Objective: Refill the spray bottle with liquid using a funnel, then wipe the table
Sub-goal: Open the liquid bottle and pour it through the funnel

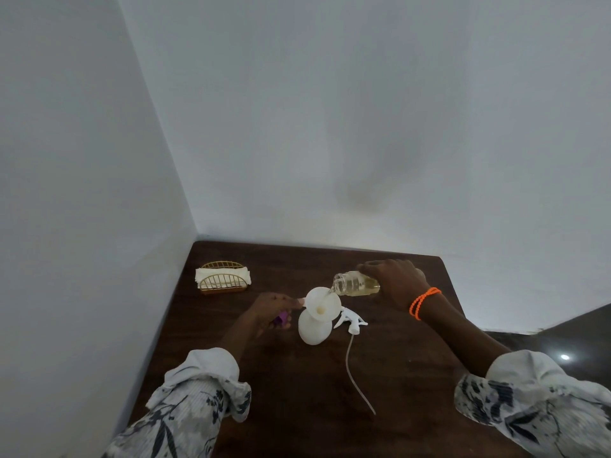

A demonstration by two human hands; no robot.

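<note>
A white spray bottle (pixel 313 329) stands on the dark wooden table (pixel 297 408) with a white funnel (pixel 322 302) set in its neck. My left hand (pixel 272 309) pinches the funnel's rim and also holds a small purple thing (pixel 280 319). My right hand (pixel 395 282) grips a clear bottle (pixel 355 283) of pale yellow liquid, tipped almost flat with its mouth over the funnel. A thin stream runs into the funnel. The white spray head (pixel 352 320) lies on the table right of the spray bottle, its long tube (pixel 355 375) trailing toward me.
A gold wire holder with folded white napkins (pixel 222 277) sits at the table's far left corner. White walls close in behind and on the left. The table's right edge drops to a dark floor (pixel 562 342).
</note>
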